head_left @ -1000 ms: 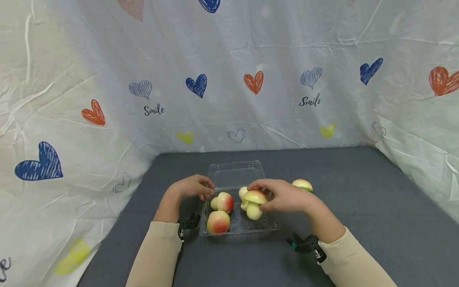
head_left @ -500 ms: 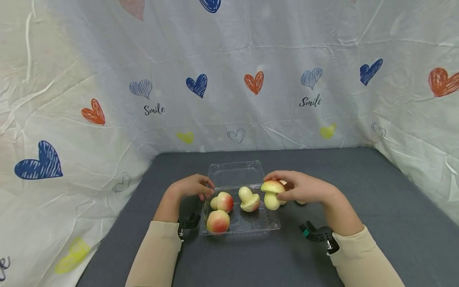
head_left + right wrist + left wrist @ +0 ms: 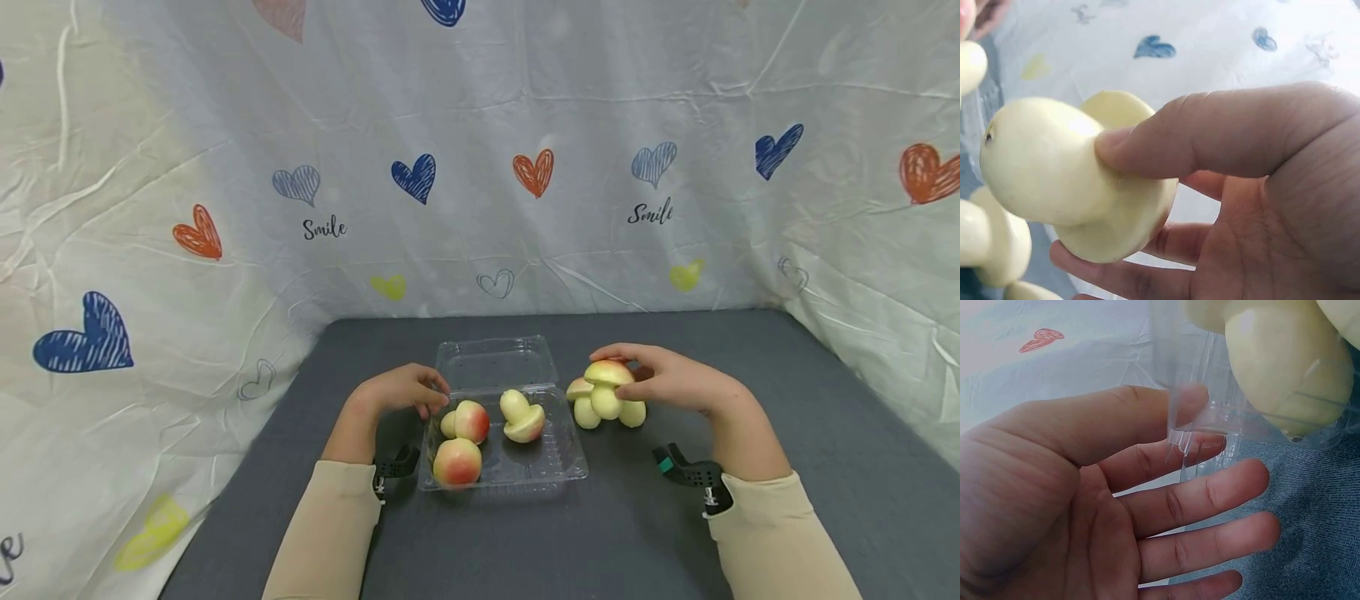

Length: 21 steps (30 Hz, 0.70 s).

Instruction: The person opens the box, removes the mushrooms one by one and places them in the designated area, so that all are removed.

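Note:
In the head view my right hand [image 3: 667, 379] holds a toy mushroom [image 3: 606, 402] with a pale stem and a red-and-yellow cap, to the right of a clear plastic clamshell box [image 3: 504, 478]. The right wrist view shows the thumb pressed where stem meets cap [image 3: 1119, 234], fingers round the cap's far side. Two more mushrooms lie behind and beside it, one on the left [image 3: 587, 412] and one on the right [image 3: 633, 414], both partly hidden. My left hand [image 3: 401, 390] pinches the box's left rim between thumb and index finger, its other fingers extended in the left wrist view.
Inside the box are three mushrooms: a rear left one [image 3: 471, 422], a front left one [image 3: 457, 463] and one on its side [image 3: 522, 417]. The box's lid [image 3: 495, 363] lies folded open toward the back. A heart-printed curtain [image 3: 480, 233] hangs behind the dark table [image 3: 480, 550].
My right hand has carried the mushroom from over the box to the right, out beside the other loose mushrooms. The left hand has stayed at the box's rim.

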### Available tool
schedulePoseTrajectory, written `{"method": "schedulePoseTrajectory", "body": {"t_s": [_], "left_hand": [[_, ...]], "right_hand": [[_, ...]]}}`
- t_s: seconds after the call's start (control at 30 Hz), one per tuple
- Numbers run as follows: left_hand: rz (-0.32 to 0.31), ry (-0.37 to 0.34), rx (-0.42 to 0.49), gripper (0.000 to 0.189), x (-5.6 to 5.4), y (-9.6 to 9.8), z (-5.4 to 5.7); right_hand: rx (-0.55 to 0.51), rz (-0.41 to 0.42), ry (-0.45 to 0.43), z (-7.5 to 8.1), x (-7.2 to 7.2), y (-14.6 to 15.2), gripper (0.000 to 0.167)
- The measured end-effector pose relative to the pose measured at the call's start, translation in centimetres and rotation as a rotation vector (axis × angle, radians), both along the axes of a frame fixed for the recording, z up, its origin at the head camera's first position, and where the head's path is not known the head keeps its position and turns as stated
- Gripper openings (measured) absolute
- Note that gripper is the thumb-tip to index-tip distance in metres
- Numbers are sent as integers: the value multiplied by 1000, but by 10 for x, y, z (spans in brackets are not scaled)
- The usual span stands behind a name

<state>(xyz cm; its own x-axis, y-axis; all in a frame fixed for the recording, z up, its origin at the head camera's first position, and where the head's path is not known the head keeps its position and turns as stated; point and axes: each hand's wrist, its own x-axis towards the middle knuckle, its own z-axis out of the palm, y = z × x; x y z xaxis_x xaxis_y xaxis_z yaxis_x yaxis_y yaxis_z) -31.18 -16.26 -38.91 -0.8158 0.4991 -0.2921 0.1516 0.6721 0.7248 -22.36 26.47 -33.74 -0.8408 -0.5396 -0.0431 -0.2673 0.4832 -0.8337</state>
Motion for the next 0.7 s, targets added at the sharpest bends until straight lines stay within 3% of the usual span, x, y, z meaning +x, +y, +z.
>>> {"method": "schedulePoseTrajectory", "body": {"t_s": [0.33,0.7], "left_hand": [[7,-9,0,33,1,0,2],[14,-17,2,33,1,0,2]], "right_hand": [[-13,-136,10,1,1,27,59],[71,-225,41,-5,0,52,60]]}}
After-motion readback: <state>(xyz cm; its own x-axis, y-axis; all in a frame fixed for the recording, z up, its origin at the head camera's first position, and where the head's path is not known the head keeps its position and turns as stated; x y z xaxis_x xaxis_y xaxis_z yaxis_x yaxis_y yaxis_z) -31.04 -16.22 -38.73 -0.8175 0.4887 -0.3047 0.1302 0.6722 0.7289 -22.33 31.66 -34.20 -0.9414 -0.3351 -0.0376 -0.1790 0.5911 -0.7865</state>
